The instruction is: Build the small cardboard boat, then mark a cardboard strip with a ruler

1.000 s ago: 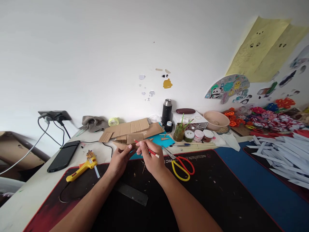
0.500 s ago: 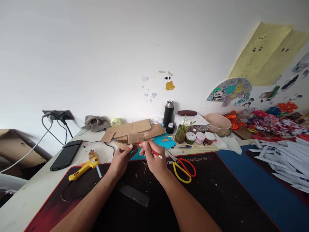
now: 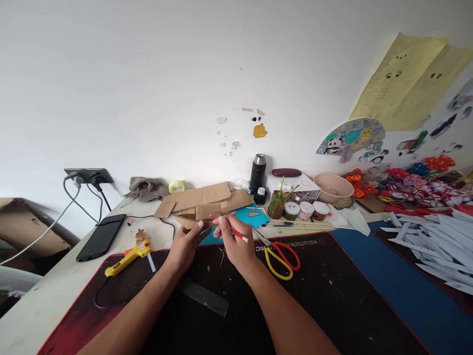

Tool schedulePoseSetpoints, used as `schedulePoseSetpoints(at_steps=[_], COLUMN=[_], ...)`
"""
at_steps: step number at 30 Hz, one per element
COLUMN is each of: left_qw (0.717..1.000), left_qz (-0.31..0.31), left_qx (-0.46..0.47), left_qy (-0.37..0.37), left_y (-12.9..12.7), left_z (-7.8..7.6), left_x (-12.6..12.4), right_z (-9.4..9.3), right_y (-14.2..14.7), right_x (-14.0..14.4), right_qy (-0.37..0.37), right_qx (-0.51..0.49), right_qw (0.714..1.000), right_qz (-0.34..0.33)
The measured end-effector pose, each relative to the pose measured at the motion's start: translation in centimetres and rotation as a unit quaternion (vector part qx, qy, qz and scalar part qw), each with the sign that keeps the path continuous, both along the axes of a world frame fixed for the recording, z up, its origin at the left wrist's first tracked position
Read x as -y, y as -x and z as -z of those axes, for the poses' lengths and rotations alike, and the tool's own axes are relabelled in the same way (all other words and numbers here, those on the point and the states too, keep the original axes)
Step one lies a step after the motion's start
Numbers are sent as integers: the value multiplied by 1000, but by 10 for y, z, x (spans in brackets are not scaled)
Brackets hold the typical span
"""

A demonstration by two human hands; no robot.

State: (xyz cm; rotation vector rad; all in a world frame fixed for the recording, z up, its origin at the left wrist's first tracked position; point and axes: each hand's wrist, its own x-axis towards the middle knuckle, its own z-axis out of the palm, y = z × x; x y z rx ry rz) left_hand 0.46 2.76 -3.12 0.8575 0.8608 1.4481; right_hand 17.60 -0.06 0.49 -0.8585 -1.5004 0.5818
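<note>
My left hand [image 3: 186, 244] is closed on a small folded cardboard piece [image 3: 207, 213], thumb on its near edge. The piece is raised above the mat, and its lower side is partly hidden by my fingers. A red pencil [image 3: 239, 235] is pinched in my right hand [image 3: 234, 241], its tip close to the cardboard's right part; whether it touches I cannot tell. Just right of that hand lie scissors [image 3: 279, 261] with one yellow and one red handle. Below my hands a dark flat ruler-like strip [image 3: 205, 297] rests on the black mat [image 3: 314, 305].
A yellow glue gun [image 3: 129, 257] and a black phone [image 3: 101, 237] lie to the left. Cardboard sheets [image 3: 199, 195], a black flask [image 3: 258, 172], a jar of brushes [image 3: 276, 206] and paint pots [image 3: 306, 210] stand behind. White paper strips [image 3: 439, 246] are heaped at the right.
</note>
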Motion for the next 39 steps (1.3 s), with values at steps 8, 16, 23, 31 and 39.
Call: schedulePoseSetpoints(at_steps=[8,16,23,31,39], left_qw=[1000,1000,1000,1000,1000], left_qz=[2,-7,-6,-2,1], left_qx=[0,0,-5,-4,-10], left_qy=[0,-2,0,2,0], left_y=[1,0,0,1,0], left_z=[0,0,-1,1,1], left_x=[0,0,1,0,-1], right_z=[1,2,0,-3,-2], right_y=[0,0,-1,-1,-1], right_x=[0,-1,0,1,0], right_qy=[10,9,4,-7,-3], right_qx=[0,-4,-3,-5,-2], right_qw=[1000,1000,1000,1000,1000], right_qz=[-1,4,2,-1,2])
